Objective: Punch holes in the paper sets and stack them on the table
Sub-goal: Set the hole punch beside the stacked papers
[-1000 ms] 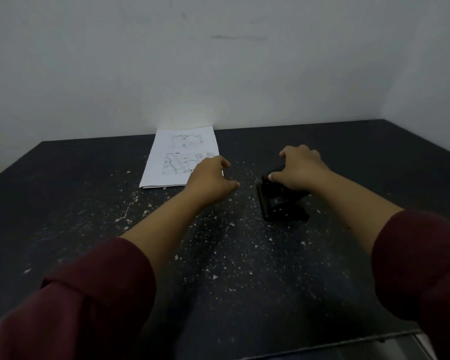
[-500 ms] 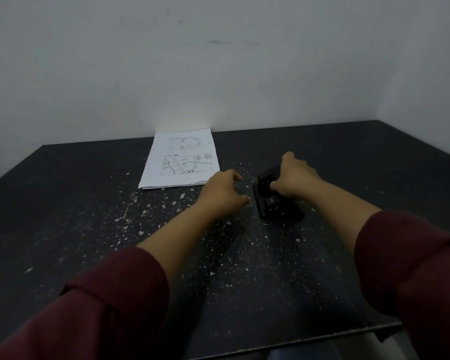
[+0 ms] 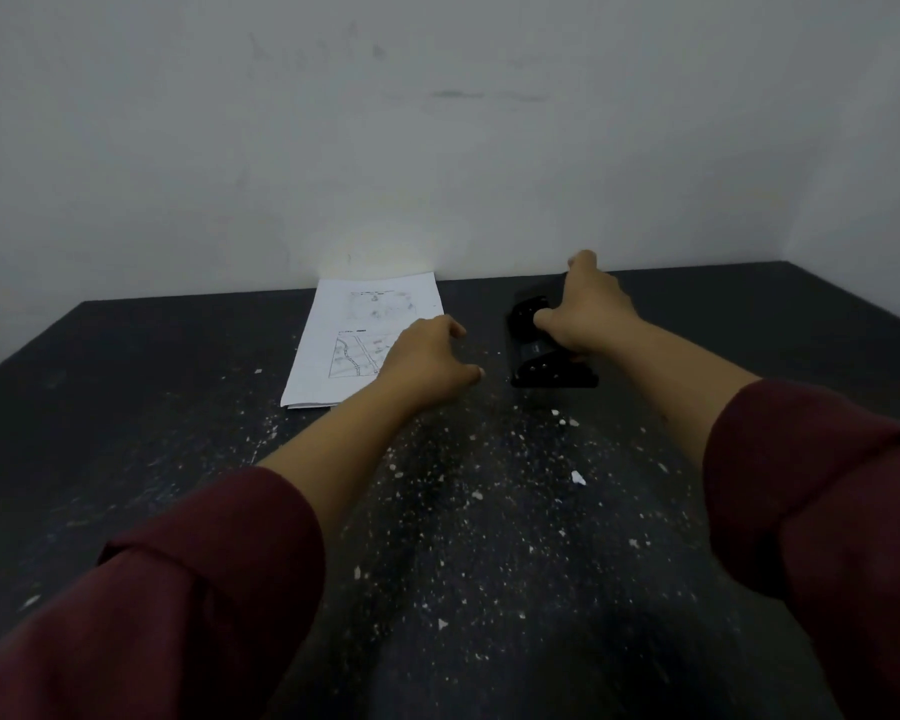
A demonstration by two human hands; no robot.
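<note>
A black hole punch [image 3: 539,356] sits on the dark table [image 3: 126,387] toward the back, right of centre. My right hand [image 3: 588,314] grips it from the right, thumb on its near side and fingers over the top. A white stack of printed paper [image 3: 354,324] lies to the left of the punch, reaching back to the wall. My left hand [image 3: 427,366] hovers over the stack's near right corner with loosely curled fingers and holds nothing.
White paper flecks [image 3: 489,485] are scattered over the middle of the table. A pale wall [image 3: 437,148] runs along the table's back edge, and a second wall meets it at the far right corner.
My right hand has closed round the hole punch. Both hands and the punch now appear farther back, nearer the wall, and my left hand again covers the paper's near right corner.
</note>
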